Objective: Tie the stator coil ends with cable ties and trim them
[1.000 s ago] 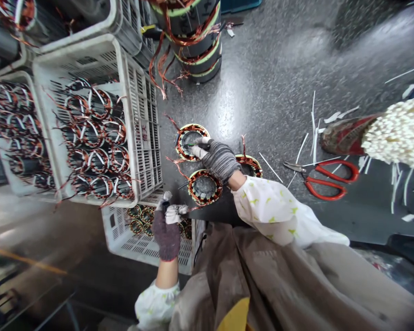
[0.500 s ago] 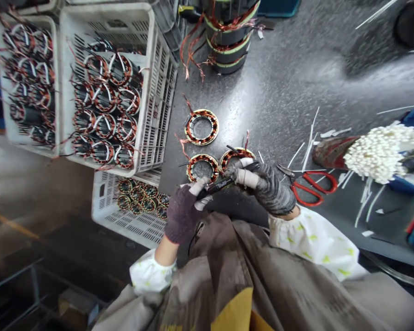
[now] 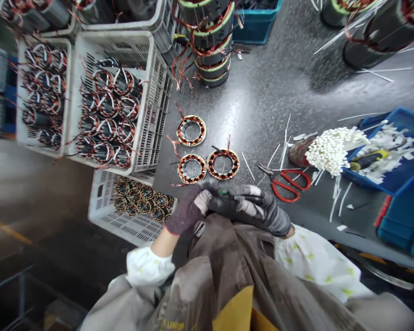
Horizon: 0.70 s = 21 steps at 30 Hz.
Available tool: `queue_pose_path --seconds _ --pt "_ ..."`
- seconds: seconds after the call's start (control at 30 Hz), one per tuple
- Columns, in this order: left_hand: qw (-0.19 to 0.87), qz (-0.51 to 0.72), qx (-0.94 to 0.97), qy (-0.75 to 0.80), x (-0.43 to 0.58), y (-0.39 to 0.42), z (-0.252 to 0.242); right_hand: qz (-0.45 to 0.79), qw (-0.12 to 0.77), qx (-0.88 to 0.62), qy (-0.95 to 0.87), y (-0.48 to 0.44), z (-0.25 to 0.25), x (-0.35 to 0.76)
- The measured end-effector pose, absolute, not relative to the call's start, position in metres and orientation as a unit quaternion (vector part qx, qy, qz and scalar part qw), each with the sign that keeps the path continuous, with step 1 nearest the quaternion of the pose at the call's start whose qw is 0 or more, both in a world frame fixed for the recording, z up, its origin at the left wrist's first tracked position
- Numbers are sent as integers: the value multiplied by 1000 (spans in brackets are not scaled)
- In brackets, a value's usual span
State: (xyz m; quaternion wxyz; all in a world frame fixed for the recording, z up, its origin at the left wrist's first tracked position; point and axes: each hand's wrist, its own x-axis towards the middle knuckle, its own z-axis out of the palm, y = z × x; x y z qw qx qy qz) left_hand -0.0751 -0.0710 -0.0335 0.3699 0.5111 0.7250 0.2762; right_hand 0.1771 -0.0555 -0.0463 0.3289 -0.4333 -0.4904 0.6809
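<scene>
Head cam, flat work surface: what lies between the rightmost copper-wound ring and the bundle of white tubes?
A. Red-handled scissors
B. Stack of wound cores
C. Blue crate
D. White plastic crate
A. The red-handled scissors lie on the dark work surface between the copper-wound ring and the bundle of white tubes.

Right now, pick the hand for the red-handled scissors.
Right, probably. The right hand lies nearest the red-handled scissors, on the same side, though it holds the dark tool. The left hand is farther away, with the tool between it and the scissors.
</scene>
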Motion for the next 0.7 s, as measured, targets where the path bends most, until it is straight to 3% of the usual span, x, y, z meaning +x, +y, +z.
queue_pose_path --seconds 0.1,0.23,0.3,0.47,0.7 --pt "293 197 637 685 -108 -19 -35 443 322 -606 -577 -46 -86 199" --pt "179 34 804 565 -135 52 -57 257 54 -675 -689 -29 -122 224" --pt "186 -12 829 526 -136 77 -75 214 9 -651 -728 -28 -120 224" --pt "205 -55 796 567 -126 87 -105 228 141 -550 -791 -36 -103 169" --pt "305 26 701 644 -141 -11 -102 281 38 -547 -788 -20 -128 114"
